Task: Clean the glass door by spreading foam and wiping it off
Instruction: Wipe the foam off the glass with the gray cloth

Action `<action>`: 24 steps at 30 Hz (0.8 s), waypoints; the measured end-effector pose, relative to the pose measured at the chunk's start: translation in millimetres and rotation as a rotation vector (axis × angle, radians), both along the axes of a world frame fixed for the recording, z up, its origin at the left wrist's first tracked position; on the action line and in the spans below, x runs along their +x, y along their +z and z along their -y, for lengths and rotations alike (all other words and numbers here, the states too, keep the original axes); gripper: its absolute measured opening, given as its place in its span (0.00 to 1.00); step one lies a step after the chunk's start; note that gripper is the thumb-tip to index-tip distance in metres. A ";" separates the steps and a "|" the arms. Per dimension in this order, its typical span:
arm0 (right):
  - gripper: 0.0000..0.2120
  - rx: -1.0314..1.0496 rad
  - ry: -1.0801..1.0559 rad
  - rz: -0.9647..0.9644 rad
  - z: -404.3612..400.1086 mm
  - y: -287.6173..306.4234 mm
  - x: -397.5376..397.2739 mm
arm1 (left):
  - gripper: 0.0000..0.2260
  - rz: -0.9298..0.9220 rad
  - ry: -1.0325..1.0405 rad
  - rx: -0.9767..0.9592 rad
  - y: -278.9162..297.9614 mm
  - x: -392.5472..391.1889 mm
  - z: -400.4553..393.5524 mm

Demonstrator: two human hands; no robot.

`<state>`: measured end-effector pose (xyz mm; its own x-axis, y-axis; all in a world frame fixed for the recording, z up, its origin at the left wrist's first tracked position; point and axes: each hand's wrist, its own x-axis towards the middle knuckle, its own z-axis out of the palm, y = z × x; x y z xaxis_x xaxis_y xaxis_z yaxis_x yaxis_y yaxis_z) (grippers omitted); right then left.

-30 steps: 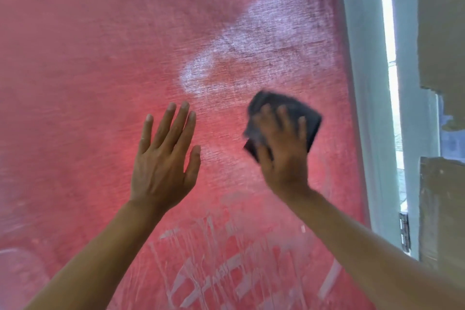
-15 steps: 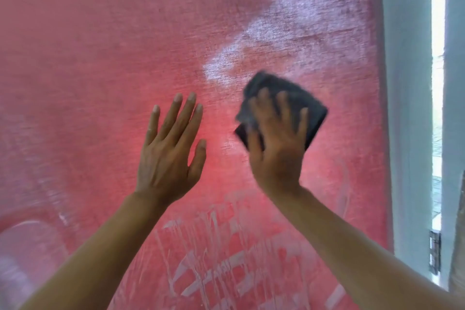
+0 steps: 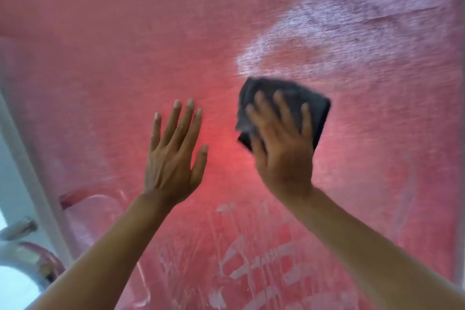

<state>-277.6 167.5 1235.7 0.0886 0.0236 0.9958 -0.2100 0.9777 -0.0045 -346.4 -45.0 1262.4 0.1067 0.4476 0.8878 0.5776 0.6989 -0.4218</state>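
The glass door [image 3: 105, 63] fills the view, with red fabric showing behind it. A hazy white foam patch [image 3: 352, 17] spreads across its upper right. Thin foam streaks [image 3: 251, 264] run down the lower middle. My right hand [image 3: 284, 148] presses a folded dark grey cloth [image 3: 312, 106] flat against the glass, just below the foam patch. My left hand [image 3: 173, 158] rests flat on the glass to the left of the cloth, fingers spread, holding nothing.
The door's white frame edge [image 3: 32, 178] slants down the lower left. A metal door handle [image 3: 17, 229] sticks out beside it at the far left. Another pale frame strip [image 3: 460, 133] runs along the right edge.
The view has swung left: the right frame and bright gap slid out, the left frame and handle came in. My right hand keeps the cloth on the glass, little changed relative to my left hand.
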 end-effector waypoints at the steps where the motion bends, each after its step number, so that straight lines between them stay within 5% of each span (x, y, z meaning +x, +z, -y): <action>1: 0.18 0.122 0.001 0.059 10.1 -20.5 -0.3 | 0.25 -0.001 -0.005 -0.003 -0.5 -0.9 1.6; 5: 0.18 0.296 -0.038 0.122 15.9 -40.0 4.5 | 0.24 0.019 -0.046 -0.013 0.1 3.2 3.5; 9: 0.16 -0.148 -0.046 -0.075 27.6 28.4 -8.0 | 0.24 0.038 -0.064 -0.030 0.2 3.0 16.5; 12: 0.17 -0.240 -0.018 -0.084 50.8 42.6 -16.1 | 0.24 0.035 -0.043 0.007 -2.5 -3.9 34.1; 19: 0.16 0.278 -0.029 0.119 77.4 -45.2 -11.3 | 0.26 0.026 -0.081 -0.030 -11.4 -13.2 50.6; 24: 0.17 -0.068 -0.048 -0.036 92.4 20.9 -26.2 | 0.24 0.022 -0.063 -0.002 -3.2 -16.7 74.8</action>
